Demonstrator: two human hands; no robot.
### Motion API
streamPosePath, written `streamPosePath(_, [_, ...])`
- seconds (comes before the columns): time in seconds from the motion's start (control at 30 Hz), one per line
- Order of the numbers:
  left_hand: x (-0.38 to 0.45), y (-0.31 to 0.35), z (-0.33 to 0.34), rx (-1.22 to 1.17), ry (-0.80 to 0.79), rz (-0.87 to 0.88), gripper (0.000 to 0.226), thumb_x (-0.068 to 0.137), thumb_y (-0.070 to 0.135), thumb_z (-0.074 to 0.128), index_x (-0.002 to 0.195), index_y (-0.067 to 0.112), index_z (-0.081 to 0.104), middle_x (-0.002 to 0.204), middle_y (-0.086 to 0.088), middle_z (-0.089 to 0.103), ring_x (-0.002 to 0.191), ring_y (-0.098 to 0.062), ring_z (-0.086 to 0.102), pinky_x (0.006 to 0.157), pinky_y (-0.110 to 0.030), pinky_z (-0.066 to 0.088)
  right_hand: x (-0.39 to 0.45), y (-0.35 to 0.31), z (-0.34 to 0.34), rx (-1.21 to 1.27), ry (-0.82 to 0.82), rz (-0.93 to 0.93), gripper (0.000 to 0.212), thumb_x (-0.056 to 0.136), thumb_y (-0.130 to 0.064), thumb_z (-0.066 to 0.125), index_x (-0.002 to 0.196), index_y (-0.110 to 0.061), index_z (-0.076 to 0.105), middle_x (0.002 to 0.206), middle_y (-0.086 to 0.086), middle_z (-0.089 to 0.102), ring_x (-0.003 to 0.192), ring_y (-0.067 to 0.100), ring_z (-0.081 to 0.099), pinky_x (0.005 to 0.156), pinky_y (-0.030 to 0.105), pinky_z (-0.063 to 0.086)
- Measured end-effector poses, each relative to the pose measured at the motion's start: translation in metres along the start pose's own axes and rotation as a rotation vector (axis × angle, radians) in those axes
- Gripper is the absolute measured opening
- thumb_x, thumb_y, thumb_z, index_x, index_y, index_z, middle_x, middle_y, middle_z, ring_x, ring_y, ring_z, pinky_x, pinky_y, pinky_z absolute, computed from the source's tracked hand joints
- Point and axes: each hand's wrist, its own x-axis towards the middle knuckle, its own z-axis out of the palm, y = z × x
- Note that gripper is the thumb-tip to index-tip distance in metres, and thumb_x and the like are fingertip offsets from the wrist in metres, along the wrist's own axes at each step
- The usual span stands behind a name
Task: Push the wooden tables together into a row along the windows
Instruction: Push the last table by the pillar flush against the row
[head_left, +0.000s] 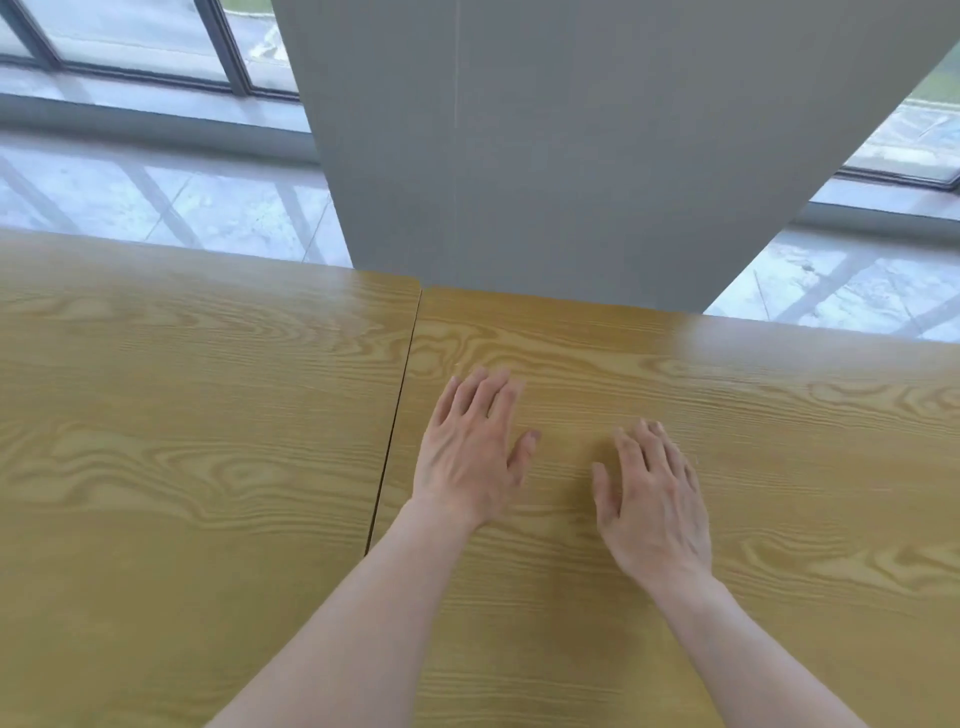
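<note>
Two wooden tables with yellow grain tops fill the lower view. The left table (182, 415) and the right table (779, 415) meet along a thin dark seam running from the far edge down toward me. The right table's far edge sits slightly nearer to me than the left one's. My left hand (470, 457) lies flat on the right table, just right of the seam, fingers apart. My right hand (652, 499) lies flat on the same top, a little nearer to me, holding nothing.
A wide grey pillar (571, 145) rises directly beyond the tables' far edges. Windows with dark frames (156, 57) run along the back on both sides of it. Pale glossy floor (182, 202) shows between tables and windows.
</note>
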Motion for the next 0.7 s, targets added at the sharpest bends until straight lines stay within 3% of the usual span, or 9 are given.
streamPosePath(0.23, [-0.154,0.038,0.024,0.051,0.032,-0.089,0.060,0.103,0.052,0.029,0.156,0.024,0.030,0.166,0.004,0.027,0.156,-0.019,0.013,0.127,-0.040,0.004,-0.147,0.020,0.019,0.058,0.065,-0.069,0.050,0.103,-0.040,0.043,0.143,-0.012,0.053,0.155,0.012,0.046,0.150,0.029,0.033,0.121,0.044,0.030])
streamPosePath(0.43, [-0.274,0.076,0.058,0.046,0.012,-0.135,0.060,0.103,0.053,0.029,0.157,0.026,0.031,0.168,0.003,0.024,0.158,-0.020,0.010,0.128,-0.042,0.005,-0.243,0.048,0.030,0.040,0.047,-0.174,0.066,0.101,-0.056,0.035,0.149,-0.014,0.046,0.161,0.010,0.037,0.154,0.025,0.024,0.124,0.043,0.022])
streamPosePath(0.57, [-0.293,0.073,0.069,0.062,0.034,-0.160,0.060,0.105,0.055,0.026,0.160,0.031,0.023,0.170,0.006,0.016,0.158,-0.016,0.000,0.128,-0.041,0.001,-0.256,0.052,0.040,0.030,0.064,-0.192,0.069,0.102,-0.058,0.031,0.155,-0.014,0.036,0.167,0.009,0.025,0.157,0.022,0.011,0.127,0.043,0.013])
streamPosePath(0.7, [-0.289,0.072,0.072,0.050,0.046,-0.173,0.060,0.102,0.057,0.028,0.158,0.034,0.025,0.169,0.008,0.018,0.158,-0.015,0.001,0.127,-0.041,0.001,-0.255,0.050,0.043,0.028,0.091,-0.167,0.068,0.101,-0.057,0.033,0.154,-0.014,0.037,0.166,0.008,0.027,0.157,0.022,0.012,0.127,0.043,0.012])
